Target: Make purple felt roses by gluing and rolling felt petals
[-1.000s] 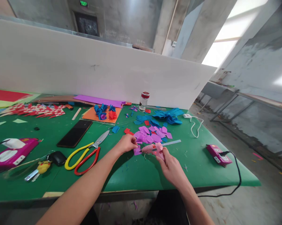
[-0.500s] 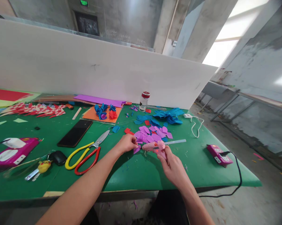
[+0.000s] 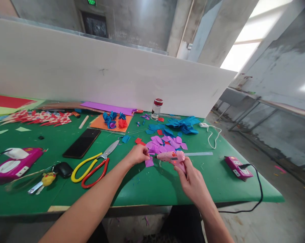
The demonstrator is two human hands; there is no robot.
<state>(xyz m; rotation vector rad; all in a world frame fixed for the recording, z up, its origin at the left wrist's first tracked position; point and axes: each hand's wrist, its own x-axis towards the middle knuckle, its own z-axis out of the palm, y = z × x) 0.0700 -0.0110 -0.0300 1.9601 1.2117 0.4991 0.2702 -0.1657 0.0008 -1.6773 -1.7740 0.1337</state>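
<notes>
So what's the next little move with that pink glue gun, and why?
Probably lower the glue gun so its tip meets the purple piece, then squeeze. The right hand grips it with the nozzle aimed at that piece, which the left hand pins to the green table.

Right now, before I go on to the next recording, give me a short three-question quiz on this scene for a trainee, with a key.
1. True or false: the right hand holds the pink glue gun.
2. What does the left hand pinch against the table? A) a paintbrush B) a purple piece C) a cup
3. What colour is the lid of the jar by the white board?
Key: 1 true; 2 B; 3 red.
</notes>
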